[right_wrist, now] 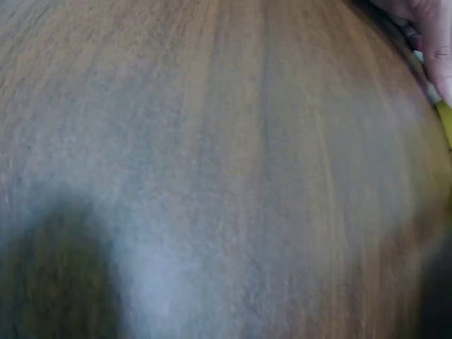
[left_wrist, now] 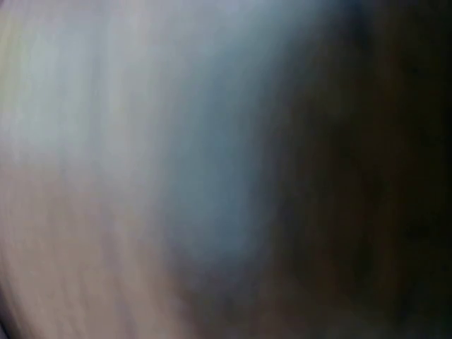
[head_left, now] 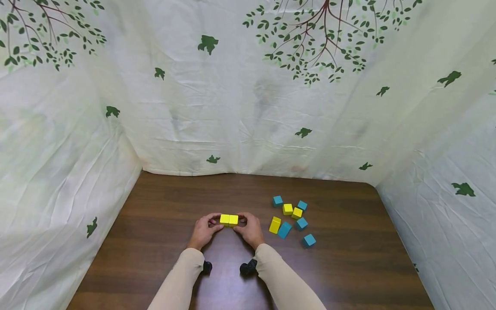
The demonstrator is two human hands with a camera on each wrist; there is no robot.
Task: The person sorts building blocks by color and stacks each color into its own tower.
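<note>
Yellow cubes (head_left: 229, 220), two abreast at lower centre of the frame, pinched from both ends.
In my head view their shared long axis runs left to right between left hand (head_left: 204, 230) and right hand (head_left: 251, 230), both equally near; each one's thumb and fingers hold its own end.

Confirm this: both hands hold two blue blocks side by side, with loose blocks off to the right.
Wrong colour: the two blocks held side by side are yellow, not blue, as the head view shows. The loose blocks are indeed off to the right.
</note>
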